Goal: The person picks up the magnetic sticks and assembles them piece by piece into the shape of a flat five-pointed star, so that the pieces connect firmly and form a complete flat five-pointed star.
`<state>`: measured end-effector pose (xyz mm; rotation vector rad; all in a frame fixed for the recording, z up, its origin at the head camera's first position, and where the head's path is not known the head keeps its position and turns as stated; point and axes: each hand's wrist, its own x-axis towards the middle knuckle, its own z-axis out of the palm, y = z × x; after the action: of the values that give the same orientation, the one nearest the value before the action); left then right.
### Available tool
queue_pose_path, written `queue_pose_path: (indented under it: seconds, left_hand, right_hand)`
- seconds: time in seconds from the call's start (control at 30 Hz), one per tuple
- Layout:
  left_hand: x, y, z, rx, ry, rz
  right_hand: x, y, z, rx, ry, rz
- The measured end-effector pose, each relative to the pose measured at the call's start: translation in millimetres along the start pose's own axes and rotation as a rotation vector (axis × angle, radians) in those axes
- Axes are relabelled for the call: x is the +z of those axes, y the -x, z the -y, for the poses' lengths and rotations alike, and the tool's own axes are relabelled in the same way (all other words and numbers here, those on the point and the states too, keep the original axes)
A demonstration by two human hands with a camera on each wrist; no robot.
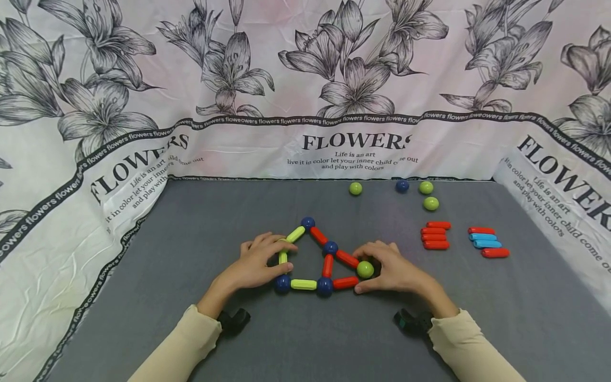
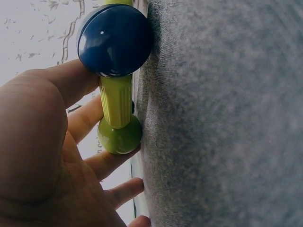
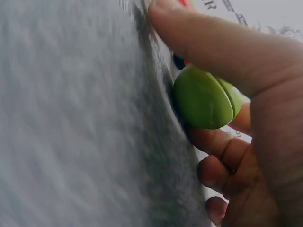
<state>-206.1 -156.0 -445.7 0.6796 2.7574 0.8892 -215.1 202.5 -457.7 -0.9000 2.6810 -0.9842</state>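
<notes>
A flat frame of magnetic rods and balls lies between both hands. Blue balls, such as the lower left one [image 1: 282,284], join yellow-green rods [image 1: 303,285] on the left and red rods [image 1: 327,266] on the right. My left hand [image 1: 260,261] holds the frame's left side, thumb beside the lower left blue ball and fingers around an upright yellow-green rod [image 2: 116,101] and a green ball [image 2: 120,135]. On the right, my right hand [image 1: 393,268] curls its fingers around another green ball [image 1: 365,269]. Its thumb tip touches the end of the lower red rod [image 1: 346,282].
Loose green balls [image 1: 355,188] and a blue ball [image 1: 402,186] lie near the grey table's back edge. Several red rods [image 1: 435,239] are lined up at the right, beside blue rods [image 1: 486,244] with more red ones. A flowered cloth [image 1: 353,79] stands behind.
</notes>
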Motion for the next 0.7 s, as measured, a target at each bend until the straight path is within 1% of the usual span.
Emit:
queue_pose_path:
  seconds: [0.2,0.5,0.63,0.7]
  left_hand:
    - [0.2,0.1,0.0,0.0,-0.001,-0.002]
    - [0.2,1.2,-0.4,0.029,0.005,-0.015]
    - [0.1,1.2,-0.6,0.027,0.005,-0.015]
    - [0.1,1.1,-0.4,0.027,0.003,-0.016]
  right_hand:
    - [4.7,1.0,1.7,0.007,-0.035,-0.027]
    - [8.1,1.3,-0.1,-0.027,-0.034,-0.053]
    - [7.1,1.1,1.1,-0.019,-0.032,-0.042]
    - [5.1,1.3,1.2,-0.002,-0.05,-0.024]
